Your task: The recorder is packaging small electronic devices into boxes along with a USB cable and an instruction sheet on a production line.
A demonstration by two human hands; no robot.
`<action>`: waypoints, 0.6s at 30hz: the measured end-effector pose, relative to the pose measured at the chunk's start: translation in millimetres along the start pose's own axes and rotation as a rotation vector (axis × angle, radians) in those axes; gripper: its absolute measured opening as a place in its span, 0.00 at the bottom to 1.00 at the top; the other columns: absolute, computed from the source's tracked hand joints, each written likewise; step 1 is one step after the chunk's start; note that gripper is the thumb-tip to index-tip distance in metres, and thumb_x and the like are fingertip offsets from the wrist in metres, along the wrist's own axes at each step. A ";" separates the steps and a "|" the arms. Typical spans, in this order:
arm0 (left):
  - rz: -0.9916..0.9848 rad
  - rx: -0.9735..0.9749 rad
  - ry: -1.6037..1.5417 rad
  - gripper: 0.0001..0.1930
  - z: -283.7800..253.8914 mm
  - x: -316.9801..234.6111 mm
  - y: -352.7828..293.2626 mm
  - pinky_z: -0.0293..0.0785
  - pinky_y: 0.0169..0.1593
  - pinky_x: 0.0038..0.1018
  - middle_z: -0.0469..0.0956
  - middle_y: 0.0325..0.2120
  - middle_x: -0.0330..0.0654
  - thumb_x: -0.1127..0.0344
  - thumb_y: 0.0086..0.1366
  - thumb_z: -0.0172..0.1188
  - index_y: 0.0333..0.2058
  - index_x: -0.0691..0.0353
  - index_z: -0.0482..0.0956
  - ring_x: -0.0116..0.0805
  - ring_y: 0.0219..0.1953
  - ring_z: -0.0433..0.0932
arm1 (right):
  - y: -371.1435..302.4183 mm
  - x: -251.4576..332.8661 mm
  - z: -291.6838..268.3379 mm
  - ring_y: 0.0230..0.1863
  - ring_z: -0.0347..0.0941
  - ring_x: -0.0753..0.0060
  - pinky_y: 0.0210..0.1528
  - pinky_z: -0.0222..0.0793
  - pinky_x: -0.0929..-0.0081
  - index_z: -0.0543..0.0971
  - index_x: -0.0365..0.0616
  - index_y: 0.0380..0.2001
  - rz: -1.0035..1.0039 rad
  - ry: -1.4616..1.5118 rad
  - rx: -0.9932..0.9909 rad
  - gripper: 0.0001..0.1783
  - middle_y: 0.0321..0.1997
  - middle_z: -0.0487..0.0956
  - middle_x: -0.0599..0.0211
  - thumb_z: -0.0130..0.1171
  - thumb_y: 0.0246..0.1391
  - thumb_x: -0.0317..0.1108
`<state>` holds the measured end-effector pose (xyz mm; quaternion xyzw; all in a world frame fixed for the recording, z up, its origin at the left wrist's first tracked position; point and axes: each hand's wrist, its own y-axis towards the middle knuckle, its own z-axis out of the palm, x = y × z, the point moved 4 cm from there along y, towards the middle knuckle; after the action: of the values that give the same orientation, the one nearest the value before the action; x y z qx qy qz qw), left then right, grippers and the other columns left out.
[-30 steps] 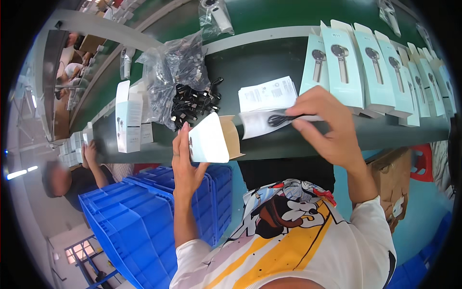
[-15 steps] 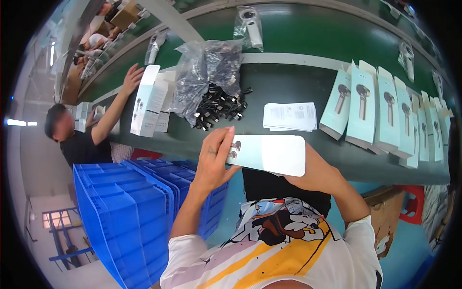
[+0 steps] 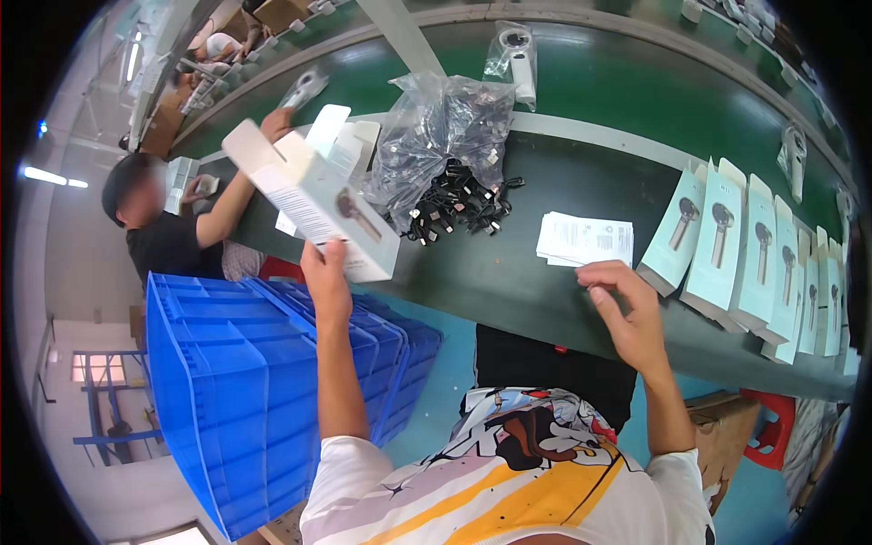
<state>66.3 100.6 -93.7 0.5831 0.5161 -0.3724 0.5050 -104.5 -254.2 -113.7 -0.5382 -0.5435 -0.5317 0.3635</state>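
Note:
My left hand [image 3: 328, 280] grips the lower edge of a white and pale green carton [image 3: 313, 195] with a handheld fan pictured on it. Its upper end stands open, flaps up, and it leans to the left. Beside the near edge of a stack of white printed leaflets [image 3: 586, 238], my right hand [image 3: 629, 313] is empty, with thumb and forefinger apart and the other fingers curled. Between the hands, a heap of black cables [image 3: 459, 207] spills from a clear plastic bag [image 3: 445, 123] on the dark table.
Several pale green fan cartons [image 3: 722, 227] stand at the right. Bagged fans [image 3: 522, 77] lie on the green belt beyond. Blue crates [image 3: 218, 391] stand at lower left. A co-worker [image 3: 182, 227] reaches over the table at the left, near another open carton [image 3: 350, 145].
The carton has gone from in front of me to the left and tipped up, still in my left hand. My right hand has let go of it and moved to the leaflets.

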 end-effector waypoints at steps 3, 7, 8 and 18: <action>0.232 0.001 0.382 0.28 19.0 -24.7 14.9 0.67 0.53 0.29 0.75 0.46 0.47 0.58 0.64 0.61 0.55 0.75 0.68 0.34 0.49 0.73 | -1.4 0.2 7.3 0.44 0.75 0.68 0.49 0.68 0.74 0.78 0.33 0.39 -0.011 -0.047 0.021 0.09 0.42 0.80 0.58 0.52 0.54 0.22; 0.240 -0.072 0.926 0.37 13.6 -13.7 44.2 0.69 0.54 0.39 0.72 0.51 0.58 0.50 0.59 0.63 0.58 0.75 0.65 0.53 0.52 0.74 | -6.8 -11.2 14.3 0.41 0.76 0.69 0.46 0.70 0.75 0.78 0.34 0.40 0.010 -0.068 0.039 0.10 0.42 0.80 0.60 0.53 0.54 0.22; 0.244 -0.052 1.031 0.41 14.7 -8.2 48.9 0.70 0.53 0.44 0.71 0.51 0.63 0.46 0.58 0.63 0.59 0.74 0.63 0.60 0.52 0.72 | -8.7 -14.9 16.4 0.41 0.76 0.68 0.46 0.70 0.74 0.78 0.34 0.40 0.012 -0.070 0.047 0.10 0.42 0.79 0.60 0.53 0.55 0.22; 0.283 0.025 1.417 0.39 21.3 30.5 94.1 0.73 0.47 0.46 0.74 0.46 0.61 0.43 0.57 0.62 0.56 0.71 0.66 0.58 0.46 0.75 | -19.3 -32.2 25.5 0.40 0.76 0.63 0.44 0.71 0.72 0.78 0.35 0.40 -0.003 -0.114 0.090 0.10 0.40 0.79 0.59 0.55 0.54 0.23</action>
<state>165.9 90.8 -108.1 0.7513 0.6350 0.1582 0.0858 -113.8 -233.0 -152.8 -0.5499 -0.5875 -0.4760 0.3548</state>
